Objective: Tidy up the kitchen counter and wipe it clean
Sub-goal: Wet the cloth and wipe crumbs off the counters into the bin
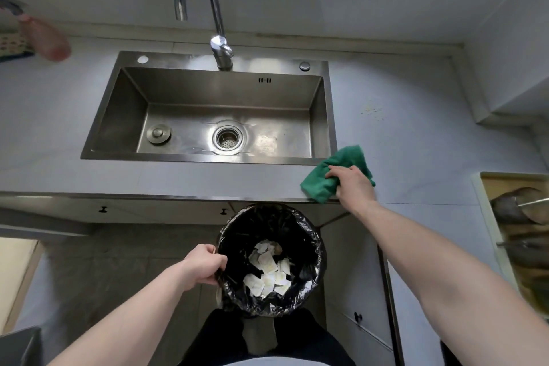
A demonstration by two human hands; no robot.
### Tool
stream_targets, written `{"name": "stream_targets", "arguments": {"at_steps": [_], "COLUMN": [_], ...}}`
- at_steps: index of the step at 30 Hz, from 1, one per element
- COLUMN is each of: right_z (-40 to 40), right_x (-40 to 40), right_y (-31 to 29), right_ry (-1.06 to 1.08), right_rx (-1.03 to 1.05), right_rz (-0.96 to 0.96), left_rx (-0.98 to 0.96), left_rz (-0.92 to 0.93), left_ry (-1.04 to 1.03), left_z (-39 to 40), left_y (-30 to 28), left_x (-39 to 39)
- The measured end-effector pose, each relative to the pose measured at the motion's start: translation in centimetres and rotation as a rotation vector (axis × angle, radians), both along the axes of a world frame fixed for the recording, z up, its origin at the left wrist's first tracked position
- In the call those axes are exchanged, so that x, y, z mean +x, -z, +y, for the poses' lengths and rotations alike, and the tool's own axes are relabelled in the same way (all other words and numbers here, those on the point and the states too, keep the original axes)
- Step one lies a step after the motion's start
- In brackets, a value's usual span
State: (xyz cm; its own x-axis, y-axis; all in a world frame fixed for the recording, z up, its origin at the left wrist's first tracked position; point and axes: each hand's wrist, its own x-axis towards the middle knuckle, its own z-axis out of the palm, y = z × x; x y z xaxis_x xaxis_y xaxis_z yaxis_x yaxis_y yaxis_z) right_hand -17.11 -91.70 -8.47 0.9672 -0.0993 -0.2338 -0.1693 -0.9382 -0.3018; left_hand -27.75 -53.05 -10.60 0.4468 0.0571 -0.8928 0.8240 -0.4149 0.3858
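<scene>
My right hand (pixel 353 186) grips a green cloth (pixel 335 172) lying on the pale grey counter (pixel 416 142), at its front edge just right of the steel sink (pixel 98 140). Below the counter edge, my left hand (pixel 203 264) grips the left rim of a bin lined with a black bag (pixel 309 249). Several white paper scraps (pixel 269 269) lie in the bottom of the bin. A small patch of yellowish crumbs (pixel 372 111) sits on the counter to the right of the sink.
A curved chrome tap (pixel 219 47) stands behind the sink. A reddish bottle (pixel 44 37) is at the far left. A tray with dark utensils (pixel 520 217) sits at the right edge. Cabinet doors with black knobs (pixel 358 316) are below.
</scene>
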Motion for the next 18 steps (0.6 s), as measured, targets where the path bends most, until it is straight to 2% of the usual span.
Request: {"name": "stream_targets", "arguments": {"at_steps": [5,10,12,18], "right_z": [-5.6,-11.0,-13.7,-19.1], "right_x": [-0.5,0.4,1.2,4.6], "right_y": [-0.9,-3.9,-5.1,-5.0], "right_ry": [0.097,0.228,0.288,0.427], "right_rx": [0.047,0.168,0.157,0.092], "right_rz": [-0.010,-0.272,-0.329,-0.250], "left_rx": [-0.005,0.001,0.004,0.056], "left_rz": [0.030,0.043,0.024,-0.012], "left_ry": [0.002,0.004,-0.022,-0.061], "left_z": [-3.5,-6.8,-8.7,-11.8], "left_y": [0.7,1.2,0.3,0.3], "left_x": [-0.4,-0.3,-0.3,-0.5]}}
